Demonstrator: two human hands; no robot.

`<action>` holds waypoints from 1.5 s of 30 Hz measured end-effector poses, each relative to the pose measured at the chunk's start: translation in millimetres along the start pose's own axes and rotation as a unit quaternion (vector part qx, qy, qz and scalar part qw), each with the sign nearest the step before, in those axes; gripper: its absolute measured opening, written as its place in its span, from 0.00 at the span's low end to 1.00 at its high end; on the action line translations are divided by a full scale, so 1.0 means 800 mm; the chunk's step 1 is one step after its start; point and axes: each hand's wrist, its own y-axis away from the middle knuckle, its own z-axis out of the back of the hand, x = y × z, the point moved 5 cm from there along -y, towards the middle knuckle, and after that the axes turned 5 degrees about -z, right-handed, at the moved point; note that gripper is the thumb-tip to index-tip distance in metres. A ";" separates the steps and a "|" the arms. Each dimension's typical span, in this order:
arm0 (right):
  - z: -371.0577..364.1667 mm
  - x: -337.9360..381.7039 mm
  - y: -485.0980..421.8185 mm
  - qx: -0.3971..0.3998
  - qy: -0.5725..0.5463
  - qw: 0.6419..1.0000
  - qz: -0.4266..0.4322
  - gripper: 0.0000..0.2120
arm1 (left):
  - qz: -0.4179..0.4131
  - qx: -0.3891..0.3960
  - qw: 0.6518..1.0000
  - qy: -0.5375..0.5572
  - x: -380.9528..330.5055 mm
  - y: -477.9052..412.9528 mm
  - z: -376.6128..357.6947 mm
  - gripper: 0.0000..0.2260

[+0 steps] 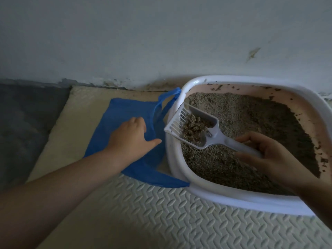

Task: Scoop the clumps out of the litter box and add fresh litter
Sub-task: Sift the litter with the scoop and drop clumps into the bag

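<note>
A white-rimmed litter box (224, 194) with a pinkish inner wall sits on the floor at the right, filled with grey-brown litter (251, 123). My right hand (269, 155) grips the handle of a white slotted scoop (213, 135), held over the box's left side. Clumps (193, 128) lie in the scoop's bowl. A blue plastic bag (125, 108) lies flat on the floor left of the box, one handle draped at the rim. My left hand (131, 137) rests on the bag, thumb spread toward the box; its fingertips are hidden from view.
A cream foam mat (152, 212) with an embossed tread pattern covers the floor under the bag and box. A dark grey cushion or mat (27, 119) lies at the far left. A pale wall (143, 42) with a grimy base runs right behind the box.
</note>
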 end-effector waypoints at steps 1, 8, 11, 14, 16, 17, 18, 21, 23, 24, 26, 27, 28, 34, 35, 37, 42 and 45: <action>-0.002 0.000 0.000 0.004 -0.002 1.000 0.003 0.09 | -0.001 0.011 1.000 -0.008 0.000 0.000 -0.003 0.20; -0.011 0.002 -0.001 0.023 -0.004 1.000 0.007 0.09 | -0.032 0.001 0.999 -0.027 0.014 -0.009 -0.004 0.10; -0.012 0.001 -0.002 0.025 0.006 1.000 0.008 0.10 | -0.062 -0.007 0.996 -0.058 0.008 -0.007 -0.003 0.19; -0.016 0.003 -0.004 0.029 0.007 1.000 0.005 0.10 | -0.072 0.018 0.991 -0.110 0.005 -0.002 -0.013 0.24; -0.018 0.004 -0.004 0.032 0.007 0.999 0.006 0.09 | -0.081 0.016 0.987 -0.135 0.004 0.000 -0.019 0.22; -0.018 0.004 -0.005 0.034 0.003 0.999 0.006 0.09 | -0.088 0.012 0.985 -0.146 0.003 0.000 -0.020 0.20; -0.018 0.005 -0.004 0.035 -0.001 0.999 0.006 0.08 | -0.095 0.007 0.983 -0.156 0.002 0.001 -0.021 0.17; -0.018 0.004 -0.004 0.036 -0.002 0.999 0.005 0.10 | -0.101 -0.004 0.981 -0.165 0.002 -0.001 -0.021 0.14; -0.018 0.005 -0.004 0.035 -0.007 0.999 0.007 0.09 | -0.109 -0.005 0.981 -0.159 0.001 -0.002 -0.021 0.16; -0.017 0.006 -0.004 0.035 -0.010 0.999 0.008 0.09 | -0.114 -0.009 0.981 -0.156 -0.001 -0.002 -0.022 0.18; -0.017 0.007 -0.005 0.037 -0.012 0.999 0.008 0.09 | -0.135 -0.037 0.978 -0.152 -0.007 -0.002 -0.024 0.23; -0.017 0.007 -0.004 0.038 -0.011 0.999 0.008 0.09 | -0.150 -0.061 0.975 -0.155 -0.010 -0.001 -0.025 0.25; -0.017 0.007 -0.004 0.039 -0.012 0.999 0.008 0.09 | -0.162 -0.083 0.969 -0.164 -0.012 0.000 -0.028 0.27; -0.015 0.005 -0.003 0.037 -0.008 0.999 0.011 0.09 | -0.145 -0.084 0.965 -0.200 -0.006 -0.007 -0.044 0.37; -0.015 0.005 -0.004 0.036 -0.008 0.999 0.013 0.09 | -0.138 -0.080 0.969 -0.190 -0.006 -0.008 -0.045 0.36; -0.014 0.005 -0.003 0.034 -0.011 0.999 0.013 0.09 | -0.122 -0.076 0.976 -0.162 -0.005 -0.010 -0.041 0.29; -0.012 0.006 -0.003 0.035 0.003 0.999 0.012 0.09 | -0.113 -0.117 0.982 -0.096 0.005 -0.017 -0.005 0.07; -0.015 0.012 -0.009 0.041 0.007 0.999 0.012 0.09 | -0.111 -0.134 0.984 -0.043 0.012 -0.010 0.020 0.09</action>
